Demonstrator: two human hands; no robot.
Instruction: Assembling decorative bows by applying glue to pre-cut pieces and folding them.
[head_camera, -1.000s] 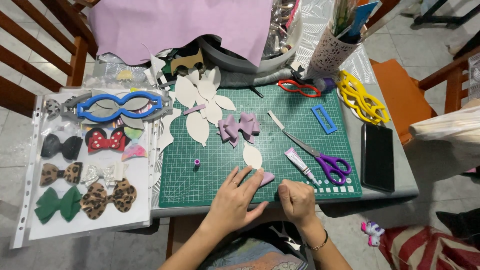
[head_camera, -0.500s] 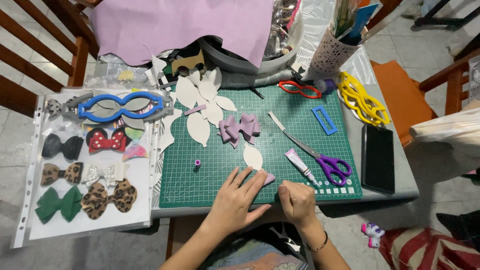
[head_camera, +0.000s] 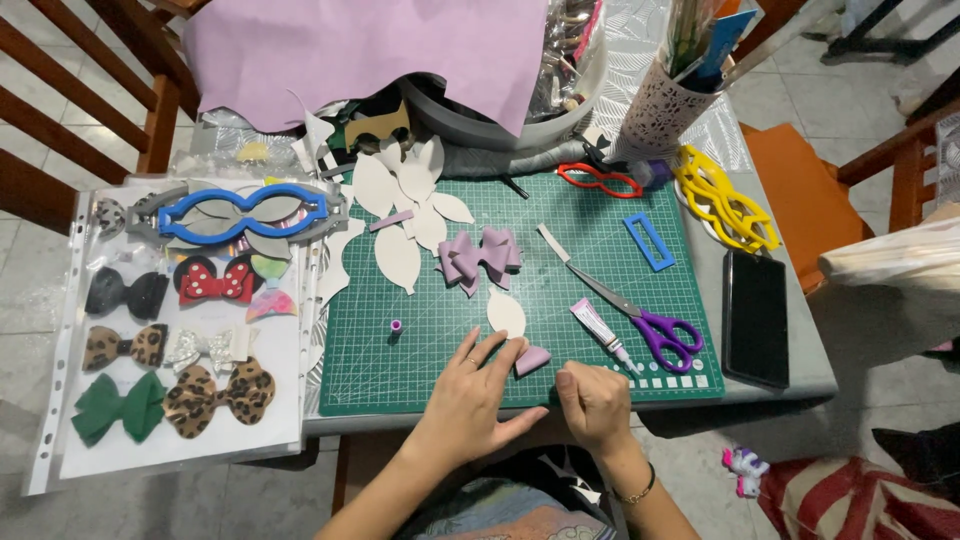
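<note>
My left hand (head_camera: 475, 395) lies flat near the front edge of the green cutting mat (head_camera: 600, 290), fingers pressing a small folded lilac piece (head_camera: 532, 360). My right hand (head_camera: 595, 400) sits curled just right of it at the mat's edge, with nothing visible in it. A white oval cut-out (head_camera: 506, 312) lies just beyond my fingers. Further back rests a finished lilac bow (head_camera: 480, 256). A small glue tube (head_camera: 598, 330) and purple-handled scissors (head_camera: 655, 325) lie to the right of my hands.
A clear sleeve (head_camera: 60, 400) of several bows lies at left with a blue template (head_camera: 243, 210) above. White petal shapes (head_camera: 405, 215), a lilac sheet over a grey tub (head_camera: 370, 50), red, blue and yellow templates, a black phone (head_camera: 754, 316) and wooden chairs surround the mat.
</note>
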